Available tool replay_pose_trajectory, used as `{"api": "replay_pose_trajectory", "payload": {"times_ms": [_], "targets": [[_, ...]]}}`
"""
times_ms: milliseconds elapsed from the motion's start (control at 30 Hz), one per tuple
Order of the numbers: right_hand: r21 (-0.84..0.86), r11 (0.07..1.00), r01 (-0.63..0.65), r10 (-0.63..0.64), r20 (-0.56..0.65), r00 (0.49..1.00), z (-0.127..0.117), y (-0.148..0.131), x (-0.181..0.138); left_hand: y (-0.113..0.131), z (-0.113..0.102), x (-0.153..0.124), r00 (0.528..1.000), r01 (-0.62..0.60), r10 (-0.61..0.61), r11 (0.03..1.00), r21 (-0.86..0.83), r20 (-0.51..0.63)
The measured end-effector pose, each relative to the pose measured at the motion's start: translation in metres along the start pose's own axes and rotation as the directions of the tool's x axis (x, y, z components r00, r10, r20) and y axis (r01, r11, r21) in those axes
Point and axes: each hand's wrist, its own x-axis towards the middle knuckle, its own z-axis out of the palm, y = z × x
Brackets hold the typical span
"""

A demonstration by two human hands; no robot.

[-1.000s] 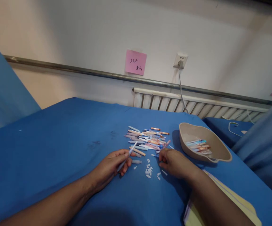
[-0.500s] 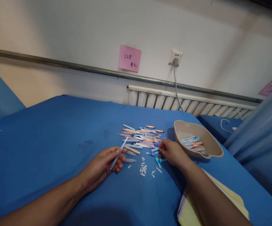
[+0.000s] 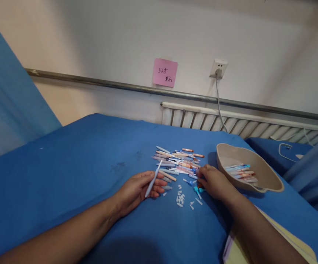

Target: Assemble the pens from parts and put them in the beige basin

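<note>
My left hand [image 3: 137, 189] rests on the blue cloth and holds a pale pen barrel [image 3: 153, 179] between thumb and fingers, tip pointing up and away. My right hand [image 3: 215, 181] is curled, fingertips down at the near right edge of a pile of pens and pen parts [image 3: 177, 162]; what it pinches is hidden. Small blue pieces [image 3: 197, 190] lie just beside it. Several small white caps [image 3: 180, 198] lie scattered between the two hands.
A beige bowl [image 3: 260, 179] with several pens inside stands right of the pile. The blue-covered table [image 3: 65, 176] stretches left. A yellow cloth [image 3: 299, 245] lies under my right forearm. Behind are a radiator, a wall socket with cable, and a pink note.
My right hand slid from the white caps up to the pile's near edge. The left hand kept the pen barrel almost still. The view shifted sideways.
</note>
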Motion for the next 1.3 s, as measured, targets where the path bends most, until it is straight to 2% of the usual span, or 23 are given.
{"api": "replay_pose_trajectory", "payload": {"times_ms": [167, 267, 333, 400, 500, 600, 700, 833, 1033, 1167, 1300], "targets": [[0.075, 0.995, -0.061, 0.062, -0.012, 0.998, 0.005, 0.000, 0.002, -0.001, 0.000, 0.001, 1.000, 0.000, 0.000, 1.000, 0.018, 0.008], [0.265, 0.963, -0.057, 0.074, -0.052, 0.996, 0.006, -0.002, 0.004, -0.003, -0.002, 0.002, 1.000, -0.017, 0.016, 0.997, 0.073, 0.014], [0.482, 0.876, -0.004, 0.039, -0.063, 0.997, 0.006, -0.005, 0.005, -0.005, -0.004, 0.003, 0.999, -0.032, 0.030, 0.992, 0.122, 0.021], [0.678, 0.735, 0.013, 0.023, -0.044, 0.999, 0.006, -0.010, 0.006, -0.006, -0.004, 0.004, 0.999, -0.050, 0.047, 0.982, 0.184, 0.023], [0.828, 0.560, -0.017, 0.032, -0.001, 0.999, 0.007, -0.018, 0.006, -0.007, -0.003, 0.004, 0.998, -0.067, 0.057, 0.947, 0.314, 0.041], [0.872, 0.489, -0.018, 0.040, -0.002, 0.999, 0.006, -0.025, 0.006, -0.008, 0.000, 0.002, 0.997, -0.061, 0.032, 0.893, 0.446, 0.071], [0.862, 0.506, 0.022, 0.017, -0.036, 0.999, 0.003, -0.030, 0.004, -0.009, 0.003, -0.001, 0.998, -0.048, 0.018, 0.854, 0.518, 0.064], [0.845, 0.528, 0.088, -0.041, -0.078, 0.996, 0.001, -0.036, 0.001, -0.008, 0.007, -0.004, 0.999, -0.045, 0.025, 0.848, 0.527, 0.046], [0.859, 0.506, 0.074, -0.097, -0.029, 0.995, 0.003, -0.044, -0.001, -0.010, 0.009, -0.006, 0.998, -0.063, 0.042, 0.842, 0.537, 0.051], [0.867, 0.495, 0.063, -0.041, -0.049, 0.998, 0.002, -0.041, 0.000, -0.010, 0.006, -0.004, 0.995, -0.097, 0.078, 0.849, 0.519, 0.058], [0.900, 0.436, 0.001, 0.023, -0.012, 1.000, 0.000, -0.036, 0.001, -0.011, 0.002, -0.001, 0.994, -0.108, 0.093, 0.845, 0.523, 0.054]]}}
